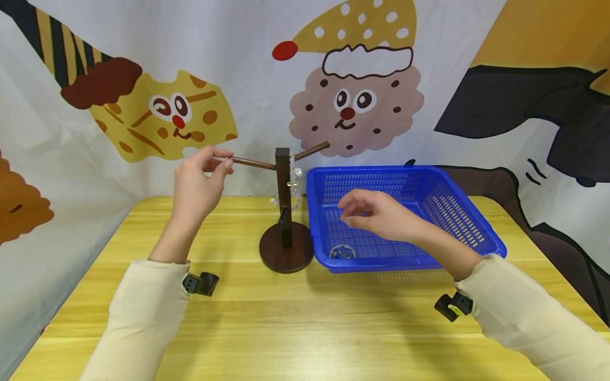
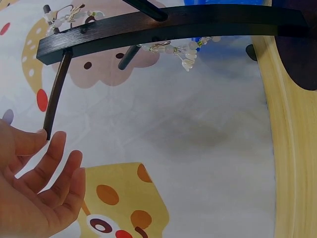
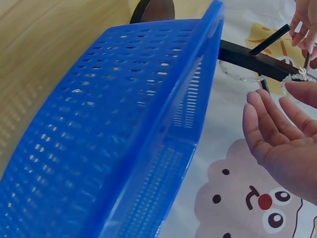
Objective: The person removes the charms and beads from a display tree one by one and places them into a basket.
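Note:
A dark wooden jewelry stand (image 1: 283, 196) with a round base stands upright on the table. My left hand (image 1: 197, 182) pinches the tip of its left peg (image 2: 59, 94) between thumb and index finger, the other fingers loosely bent. Clear beaded jewelry (image 1: 293, 182) hangs by the post from the stand's right side, and beads show on both sides of the post in the left wrist view. My right hand (image 1: 376, 214) hovers over the blue basket (image 1: 407, 262), fingers loosely curved, holding nothing. Inside the basket's near left corner lies a beaded bracelet (image 1: 342, 252).
The basket stands right beside the stand on the wooden table (image 1: 267, 333). Behind the table hangs a white cloth (image 1: 257, 69) with cartoon prints. Dark clip-like devices (image 1: 202, 284) sit at both sleeve cuffs.

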`<state>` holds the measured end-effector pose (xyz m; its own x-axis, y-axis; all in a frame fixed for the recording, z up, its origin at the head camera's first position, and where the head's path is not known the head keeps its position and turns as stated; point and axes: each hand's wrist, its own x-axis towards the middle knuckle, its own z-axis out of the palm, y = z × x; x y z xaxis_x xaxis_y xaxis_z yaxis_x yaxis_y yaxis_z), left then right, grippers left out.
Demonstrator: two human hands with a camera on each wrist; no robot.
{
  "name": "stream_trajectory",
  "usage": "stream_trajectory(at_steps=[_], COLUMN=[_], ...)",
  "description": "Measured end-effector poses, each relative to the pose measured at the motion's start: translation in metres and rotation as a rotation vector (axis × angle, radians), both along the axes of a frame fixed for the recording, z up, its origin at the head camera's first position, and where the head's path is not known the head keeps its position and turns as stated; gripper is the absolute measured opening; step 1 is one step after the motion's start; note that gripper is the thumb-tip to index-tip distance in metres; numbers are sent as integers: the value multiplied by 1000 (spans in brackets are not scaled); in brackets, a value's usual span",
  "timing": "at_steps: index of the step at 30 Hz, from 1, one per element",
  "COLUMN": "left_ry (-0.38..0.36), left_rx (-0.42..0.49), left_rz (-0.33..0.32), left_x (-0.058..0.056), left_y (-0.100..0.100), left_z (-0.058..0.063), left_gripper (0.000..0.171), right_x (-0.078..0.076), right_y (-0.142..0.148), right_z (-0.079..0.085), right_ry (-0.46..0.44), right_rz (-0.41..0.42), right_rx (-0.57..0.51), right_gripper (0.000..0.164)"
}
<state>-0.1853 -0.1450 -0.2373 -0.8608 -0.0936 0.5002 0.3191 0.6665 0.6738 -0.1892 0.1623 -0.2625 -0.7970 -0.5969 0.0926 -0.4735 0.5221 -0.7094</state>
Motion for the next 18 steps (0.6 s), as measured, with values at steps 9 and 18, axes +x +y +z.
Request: stream_trajectory(at_steps=[9, 18], left_ry=[-13, -12], left_rx=[6, 5], left_rz=[-3, -5], left_x=[0, 0], left_y=[0, -1], left_z=[0, 0], left_gripper=[17, 17], right_x=[-2, -4], right_y=[-17, -33], right_z=[11, 23], right_ry=[19, 70], right_rz=[16, 15], right_rx=[-13, -43], right_gripper=[21, 19])
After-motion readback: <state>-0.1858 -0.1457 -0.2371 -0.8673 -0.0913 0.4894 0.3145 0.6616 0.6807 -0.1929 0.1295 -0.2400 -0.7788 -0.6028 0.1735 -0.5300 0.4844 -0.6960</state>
